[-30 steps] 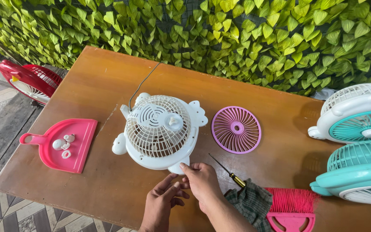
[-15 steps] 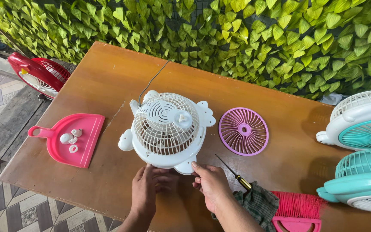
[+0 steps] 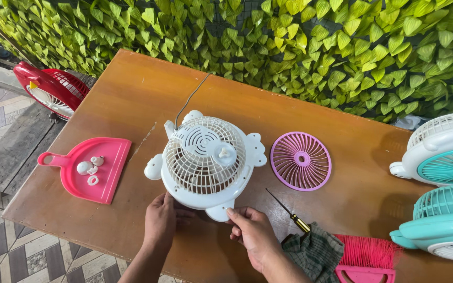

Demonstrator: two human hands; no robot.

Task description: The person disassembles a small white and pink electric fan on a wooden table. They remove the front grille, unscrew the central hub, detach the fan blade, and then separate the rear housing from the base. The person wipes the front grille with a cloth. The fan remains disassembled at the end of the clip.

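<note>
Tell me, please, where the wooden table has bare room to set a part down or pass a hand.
Bare wood lies between the leaf wall and the white fan housing, and between the pink grille and the teal fans. The near edge is crowded: left hand, right hand, screwdriver, checked cloth, pink brush. The pink dustpan holds small white parts.

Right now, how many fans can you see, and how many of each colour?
White plastic fan with a round grille, held at its near edge by the left hand and right hand: 1
Teal-and-white fans at the right edge: 2
Red fan beyond the wooden table: 1
Total: 4 fans
</note>
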